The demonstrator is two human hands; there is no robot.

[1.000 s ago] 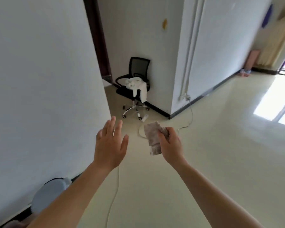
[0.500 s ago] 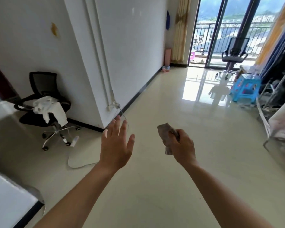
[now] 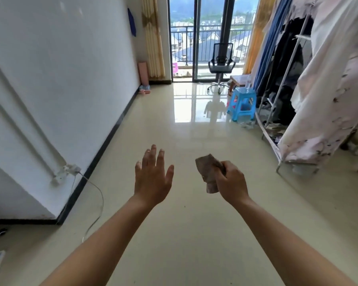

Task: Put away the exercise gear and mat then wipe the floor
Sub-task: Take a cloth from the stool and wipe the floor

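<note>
My right hand (image 3: 232,183) grips a crumpled brownish-grey rag (image 3: 208,172), held in the air above the glossy cream floor (image 3: 194,234). My left hand (image 3: 152,178) is stretched out beside it, palm down, fingers straight and spread, holding nothing. A rolled pink mat (image 3: 143,73) stands upright against the left wall far ahead, near the curtain. Small pink and blue gear (image 3: 144,90) lies on the floor at its foot.
A white wall with a black skirting runs along the left, with a socket and white cable (image 3: 91,195) trailing on the floor. A clothes rack (image 3: 310,104) with hanging garments fills the right. A blue stool (image 3: 243,104) and an office chair (image 3: 221,67) stand by the balcony door.
The view has swung right, from the corridor with the black chair to the long room and balcony. Both hands keep the same pose, the rag still in my right hand.
</note>
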